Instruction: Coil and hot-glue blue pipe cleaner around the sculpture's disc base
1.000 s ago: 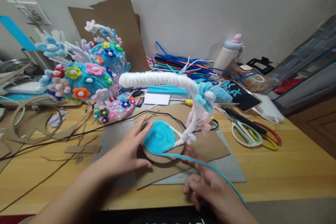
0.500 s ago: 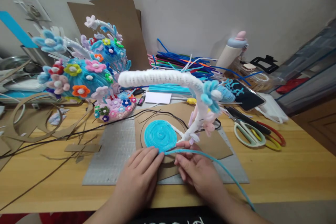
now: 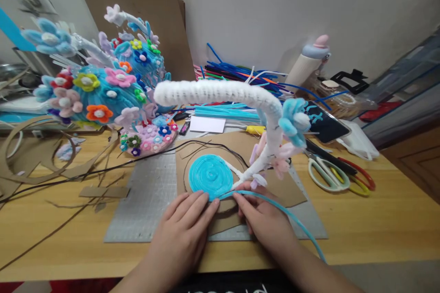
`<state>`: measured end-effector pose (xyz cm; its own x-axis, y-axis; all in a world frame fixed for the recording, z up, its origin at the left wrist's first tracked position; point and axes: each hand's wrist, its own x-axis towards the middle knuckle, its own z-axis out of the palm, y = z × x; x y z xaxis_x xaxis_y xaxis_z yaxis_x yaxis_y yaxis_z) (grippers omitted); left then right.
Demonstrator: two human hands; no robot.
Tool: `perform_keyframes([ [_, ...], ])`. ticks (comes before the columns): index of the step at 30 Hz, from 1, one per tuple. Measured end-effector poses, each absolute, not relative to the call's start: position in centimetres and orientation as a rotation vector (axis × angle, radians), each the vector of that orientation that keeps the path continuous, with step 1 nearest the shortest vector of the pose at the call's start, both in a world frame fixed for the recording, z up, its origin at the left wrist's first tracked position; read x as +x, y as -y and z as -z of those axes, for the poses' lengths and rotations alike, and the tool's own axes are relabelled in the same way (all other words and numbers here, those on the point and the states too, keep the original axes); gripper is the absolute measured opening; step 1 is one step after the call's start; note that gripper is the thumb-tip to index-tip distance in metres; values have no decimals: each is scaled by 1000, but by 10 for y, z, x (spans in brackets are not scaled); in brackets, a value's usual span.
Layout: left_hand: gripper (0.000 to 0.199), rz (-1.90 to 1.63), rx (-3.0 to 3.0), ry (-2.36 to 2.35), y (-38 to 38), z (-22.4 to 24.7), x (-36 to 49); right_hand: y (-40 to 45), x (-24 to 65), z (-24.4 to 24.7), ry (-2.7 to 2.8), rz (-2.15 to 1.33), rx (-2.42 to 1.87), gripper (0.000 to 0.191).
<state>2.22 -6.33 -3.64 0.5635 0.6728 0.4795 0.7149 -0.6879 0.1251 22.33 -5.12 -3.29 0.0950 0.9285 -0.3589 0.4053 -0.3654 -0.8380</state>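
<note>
A flat disc of coiled blue pipe cleaner lies on the cardboard, joined at its right edge to a white fuzzy stem that rises and arches to the left. My left hand is closed at the disc's near edge, fingertips pressed on the coil and thumb hidden. A loose blue pipe cleaner runs from that edge out to the right. My right hand pinches this strip between thumb and index finger, close to the stem's foot. Blue and pink fuzzy flowers sit on the stem.
A grey cutting mat lies under the cardboard. Finished flower-covered pieces stand at left. Scissors and pliers lie at right. Behind are bundled pipe cleaners, a bottle and a phone. A black cable crosses the table.
The arched stem has swung to the right with its flowers. My right hand has shifted slightly up, bringing the blue strip closer along the disc's edge. My left hand stays at the disc.
</note>
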Motion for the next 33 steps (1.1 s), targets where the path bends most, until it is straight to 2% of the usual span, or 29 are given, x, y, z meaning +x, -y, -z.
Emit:
perform_keyframes([
  [6, 40, 761, -2722, 1257, 65, 42, 22, 47, 227, 29, 1498, -1061, -1797, 17],
  [11, 41, 756, -2734, 1339, 68, 48, 23, 48, 227, 25, 1482, -1185, -1885, 21],
  [17, 40, 750, -2750, 1363, 68, 46, 23, 46, 227, 30, 1542, -867, -1870, 20],
  [33, 43, 680, -2733, 1358, 68, 45, 25, 45, 223, 33, 1466, -807, -1821, 19],
])
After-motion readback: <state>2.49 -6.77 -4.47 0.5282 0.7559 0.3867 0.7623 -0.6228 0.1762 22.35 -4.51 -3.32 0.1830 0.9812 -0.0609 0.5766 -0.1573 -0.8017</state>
